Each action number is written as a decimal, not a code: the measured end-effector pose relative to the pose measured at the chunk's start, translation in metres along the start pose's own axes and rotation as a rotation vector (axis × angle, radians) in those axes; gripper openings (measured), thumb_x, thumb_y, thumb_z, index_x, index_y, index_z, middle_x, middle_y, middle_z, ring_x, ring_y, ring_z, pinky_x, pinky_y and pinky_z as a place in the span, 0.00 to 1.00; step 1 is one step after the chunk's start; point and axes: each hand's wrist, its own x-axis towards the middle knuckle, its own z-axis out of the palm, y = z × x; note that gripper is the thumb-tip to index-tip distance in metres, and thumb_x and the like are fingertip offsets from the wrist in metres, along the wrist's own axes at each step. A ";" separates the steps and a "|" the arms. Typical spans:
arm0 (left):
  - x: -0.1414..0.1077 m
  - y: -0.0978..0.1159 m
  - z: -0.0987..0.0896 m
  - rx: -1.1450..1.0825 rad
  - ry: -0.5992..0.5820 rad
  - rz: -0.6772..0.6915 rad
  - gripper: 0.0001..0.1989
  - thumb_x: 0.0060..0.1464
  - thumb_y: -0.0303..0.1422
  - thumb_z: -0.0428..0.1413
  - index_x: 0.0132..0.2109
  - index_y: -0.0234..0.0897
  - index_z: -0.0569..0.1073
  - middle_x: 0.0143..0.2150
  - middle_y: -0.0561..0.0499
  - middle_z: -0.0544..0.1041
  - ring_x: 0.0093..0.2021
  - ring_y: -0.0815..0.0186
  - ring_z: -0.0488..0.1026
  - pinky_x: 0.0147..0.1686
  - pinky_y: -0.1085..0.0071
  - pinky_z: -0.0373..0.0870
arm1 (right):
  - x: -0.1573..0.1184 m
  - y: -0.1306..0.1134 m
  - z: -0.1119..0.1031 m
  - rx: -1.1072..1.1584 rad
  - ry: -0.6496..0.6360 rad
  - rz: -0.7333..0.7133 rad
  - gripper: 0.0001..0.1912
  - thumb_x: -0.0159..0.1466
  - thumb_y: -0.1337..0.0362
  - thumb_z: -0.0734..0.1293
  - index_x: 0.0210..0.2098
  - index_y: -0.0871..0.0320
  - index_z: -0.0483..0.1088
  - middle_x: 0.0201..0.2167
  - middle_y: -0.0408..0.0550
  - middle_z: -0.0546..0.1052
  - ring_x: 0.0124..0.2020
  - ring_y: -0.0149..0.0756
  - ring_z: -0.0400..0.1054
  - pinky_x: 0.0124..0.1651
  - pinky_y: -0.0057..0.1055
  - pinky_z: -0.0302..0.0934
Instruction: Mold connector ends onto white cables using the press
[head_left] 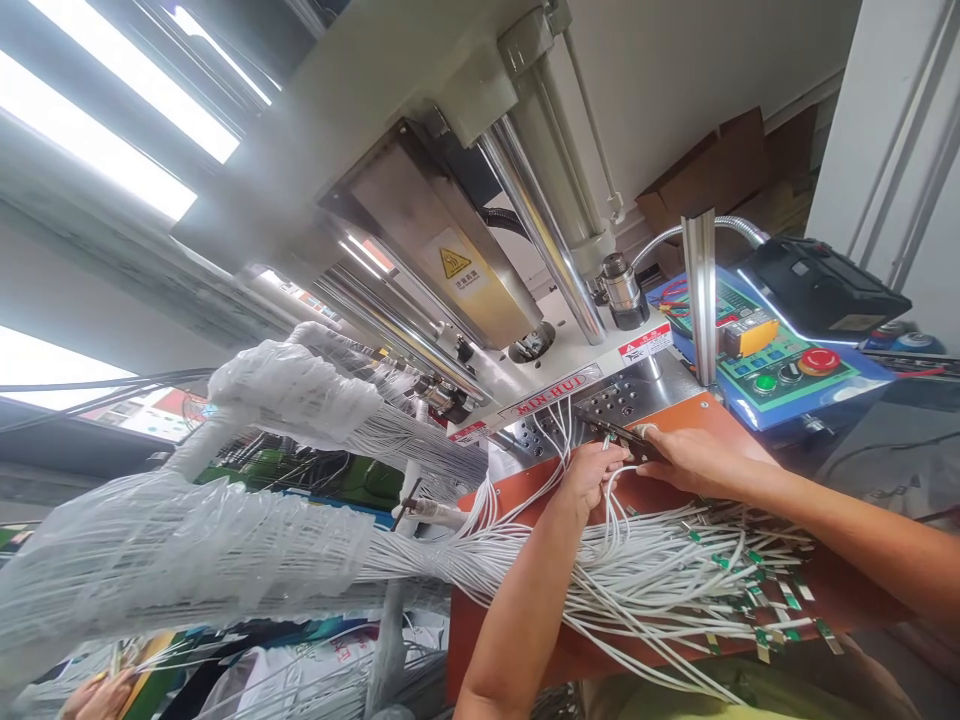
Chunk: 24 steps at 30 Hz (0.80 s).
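Honestly a lot of this is hard to make out. The dark tool (622, 435) is half buried between the left hand (592, 478) and right hand (694, 462), so you can't see how it's gripped. The white wire bundle (165, 560) goes blurry and runs off the left edge, the tips on the wire ends (787, 600) are too small to tell, the warning sticker (457, 275) has unreadable small print, and someone else's hand (97, 695) gets cut off at the bottom.

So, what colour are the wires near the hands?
White, best in the head view: the wires fan out below the left hand.
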 end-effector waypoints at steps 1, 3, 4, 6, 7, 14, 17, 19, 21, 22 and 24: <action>-0.001 -0.001 -0.002 0.041 -0.044 0.043 0.15 0.43 0.37 0.66 0.27 0.33 0.68 0.18 0.59 0.61 0.16 0.77 0.54 0.16 0.79 0.47 | 0.000 0.001 0.001 0.007 0.003 0.000 0.13 0.68 0.57 0.60 0.47 0.57 0.59 0.38 0.54 0.78 0.39 0.48 0.74 0.33 0.33 0.56; -0.003 -0.005 -0.007 0.141 -0.052 0.143 0.16 0.50 0.43 0.61 0.31 0.34 0.68 0.20 0.57 0.66 0.17 0.76 0.58 0.17 0.78 0.52 | 0.000 0.003 0.003 0.028 0.010 -0.009 0.13 0.68 0.56 0.59 0.47 0.57 0.59 0.37 0.54 0.78 0.39 0.48 0.74 0.33 0.33 0.56; -0.003 -0.007 -0.009 0.186 -0.010 0.193 0.16 0.54 0.45 0.57 0.33 0.35 0.69 0.21 0.56 0.69 0.17 0.75 0.60 0.17 0.78 0.54 | 0.001 0.005 0.004 0.036 0.014 -0.012 0.14 0.68 0.55 0.59 0.48 0.57 0.58 0.37 0.54 0.78 0.39 0.49 0.74 0.32 0.33 0.56; -0.001 -0.010 -0.012 0.237 0.091 0.270 0.15 0.59 0.44 0.51 0.38 0.35 0.70 0.23 0.53 0.72 0.18 0.73 0.62 0.19 0.77 0.57 | 0.002 0.008 0.006 0.043 0.014 -0.011 0.14 0.68 0.54 0.59 0.47 0.57 0.59 0.37 0.55 0.78 0.38 0.50 0.74 0.32 0.34 0.55; 0.000 -0.011 -0.013 0.253 0.123 0.314 0.15 0.60 0.43 0.49 0.40 0.35 0.71 0.25 0.52 0.74 0.19 0.72 0.64 0.20 0.76 0.59 | 0.002 0.008 0.007 0.037 0.014 0.000 0.13 0.68 0.54 0.59 0.46 0.57 0.59 0.36 0.55 0.78 0.38 0.50 0.74 0.31 0.34 0.55; 0.004 -0.013 -0.019 0.373 0.316 0.528 0.17 0.62 0.46 0.49 0.40 0.36 0.73 0.25 0.53 0.73 0.24 0.71 0.65 0.28 0.75 0.62 | 0.003 0.005 0.009 0.025 0.016 0.017 0.13 0.67 0.55 0.61 0.45 0.56 0.59 0.36 0.55 0.78 0.38 0.50 0.74 0.32 0.34 0.53; -0.001 -0.013 -0.019 0.281 0.257 0.495 0.20 0.61 0.49 0.50 0.42 0.36 0.73 0.24 0.54 0.73 0.21 0.73 0.59 0.23 0.77 0.57 | 0.003 0.004 0.008 0.035 0.015 0.028 0.13 0.67 0.55 0.61 0.45 0.56 0.59 0.37 0.55 0.78 0.37 0.49 0.74 0.32 0.33 0.53; -0.004 -0.011 -0.019 0.180 0.170 0.459 0.21 0.60 0.49 0.51 0.46 0.36 0.75 0.27 0.54 0.74 0.19 0.75 0.55 0.20 0.78 0.51 | 0.003 0.004 0.006 0.048 0.012 0.034 0.12 0.67 0.55 0.61 0.43 0.56 0.60 0.36 0.55 0.78 0.36 0.48 0.74 0.31 0.33 0.52; -0.007 -0.008 -0.019 0.062 0.121 0.421 0.22 0.57 0.48 0.54 0.49 0.36 0.76 0.31 0.52 0.75 0.20 0.77 0.54 0.19 0.79 0.47 | 0.002 0.004 0.004 0.055 0.009 0.037 0.13 0.67 0.55 0.62 0.43 0.57 0.61 0.36 0.55 0.78 0.37 0.48 0.74 0.31 0.32 0.52; -0.008 -0.006 -0.019 0.007 0.119 0.404 0.22 0.55 0.46 0.56 0.50 0.35 0.76 0.33 0.51 0.75 0.21 0.78 0.55 0.19 0.80 0.46 | 0.002 0.004 0.003 0.060 0.006 0.038 0.13 0.67 0.55 0.62 0.44 0.57 0.61 0.36 0.55 0.78 0.37 0.48 0.74 0.31 0.32 0.52; -0.010 -0.003 -0.019 -0.086 0.146 0.391 0.22 0.51 0.44 0.59 0.49 0.35 0.78 0.34 0.50 0.75 0.21 0.78 0.56 0.18 0.80 0.44 | 0.001 0.004 0.000 0.067 -0.002 0.045 0.14 0.67 0.54 0.62 0.46 0.57 0.61 0.36 0.54 0.78 0.37 0.48 0.74 0.31 0.32 0.51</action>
